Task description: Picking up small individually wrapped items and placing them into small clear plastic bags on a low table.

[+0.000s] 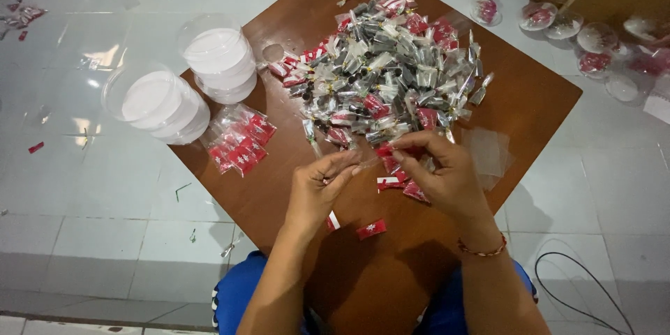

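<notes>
Near edge: one small red packet [371,229] lies loose on the brown surface [537,108]. Left hand [317,188] and right hand [440,171] meet just above it, fingertips pinched on a thin clear wrapper [366,162] between them. Beyond: big pile of wrapped sweets [391,73]. Left of it: bag of red packets [241,141], then two stacks of clear lidded cups [188,84] at the surface's edge.

A low brown wooden table [537,108] stands on a white tiled floor [91,202]. On it lie a large heap of small clear and red packets [391,73], a clear bag of red packets [239,141], two stacks of clear round lidded containers [188,84], loose clear sleeves [490,153] and a single red packet [371,229].
</notes>
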